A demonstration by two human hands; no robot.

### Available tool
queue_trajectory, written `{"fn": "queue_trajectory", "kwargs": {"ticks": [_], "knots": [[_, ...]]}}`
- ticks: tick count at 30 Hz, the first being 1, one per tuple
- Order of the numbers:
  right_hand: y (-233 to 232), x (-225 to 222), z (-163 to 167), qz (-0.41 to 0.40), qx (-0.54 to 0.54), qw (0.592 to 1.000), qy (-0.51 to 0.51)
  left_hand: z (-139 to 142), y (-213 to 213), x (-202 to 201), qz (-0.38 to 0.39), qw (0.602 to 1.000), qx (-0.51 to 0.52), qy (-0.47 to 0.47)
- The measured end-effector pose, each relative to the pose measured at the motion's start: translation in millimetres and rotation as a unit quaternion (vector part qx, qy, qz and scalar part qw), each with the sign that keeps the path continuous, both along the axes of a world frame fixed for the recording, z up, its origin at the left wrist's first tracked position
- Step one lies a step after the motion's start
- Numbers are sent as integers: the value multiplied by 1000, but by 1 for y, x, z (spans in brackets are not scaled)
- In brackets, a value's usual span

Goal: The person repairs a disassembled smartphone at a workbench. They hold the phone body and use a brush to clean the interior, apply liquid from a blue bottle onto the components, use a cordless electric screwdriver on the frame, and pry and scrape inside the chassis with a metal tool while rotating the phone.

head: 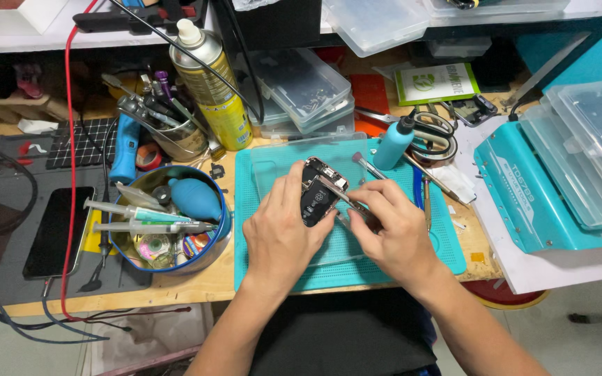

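Note:
My left hand [281, 233] grips an opened phone body [319, 192], holding it tilted above a teal work mat [435, 259]. Dark internal parts and metal shields show inside the phone. My right hand [393, 233] holds metal tweezers [339, 195] whose tips reach into the upper part of the phone. Both hands meet over the middle of the mat. A small brush [368, 166] lies just behind the phone.
A round blue tin [223, 230] with syringes and a blue air blower [195, 198] sits at the left. A yellow spray can [212, 87], a teal bottle [393, 143], scissors [435, 132], clear plastic boxes [301, 87], a black phone [57, 233] and a teal machine [534, 202] surround the mat.

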State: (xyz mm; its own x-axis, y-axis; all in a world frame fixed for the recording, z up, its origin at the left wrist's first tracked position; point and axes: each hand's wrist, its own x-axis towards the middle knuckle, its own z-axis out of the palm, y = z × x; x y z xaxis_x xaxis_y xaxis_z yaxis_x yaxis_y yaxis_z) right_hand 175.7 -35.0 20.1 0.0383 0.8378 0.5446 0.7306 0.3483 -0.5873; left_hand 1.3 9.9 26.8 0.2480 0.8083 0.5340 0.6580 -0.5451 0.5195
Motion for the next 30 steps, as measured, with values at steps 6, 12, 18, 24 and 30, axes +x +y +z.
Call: {"fn": "queue_trajectory", "kwargs": {"ticks": [6, 12, 18, 24, 30], "knots": [[-1, 1, -3, 13, 62, 996, -70, 1, 0, 1, 2, 1000, -4, 11], [0, 3, -5, -22, 61, 990, -127, 1, 0, 0, -4, 1000, 4, 26], [3, 5, -13, 14, -5, 999, 31, 1, 0, 0, -10, 1000, 0, 18], [9, 14, -30, 49, -195, 941, 273, 1, 0, -2, -25, 1000, 0, 12], [17, 30, -34, 117, -321, 834, 433, 0, 0, -4, -37, 999, 23, -3]]}}
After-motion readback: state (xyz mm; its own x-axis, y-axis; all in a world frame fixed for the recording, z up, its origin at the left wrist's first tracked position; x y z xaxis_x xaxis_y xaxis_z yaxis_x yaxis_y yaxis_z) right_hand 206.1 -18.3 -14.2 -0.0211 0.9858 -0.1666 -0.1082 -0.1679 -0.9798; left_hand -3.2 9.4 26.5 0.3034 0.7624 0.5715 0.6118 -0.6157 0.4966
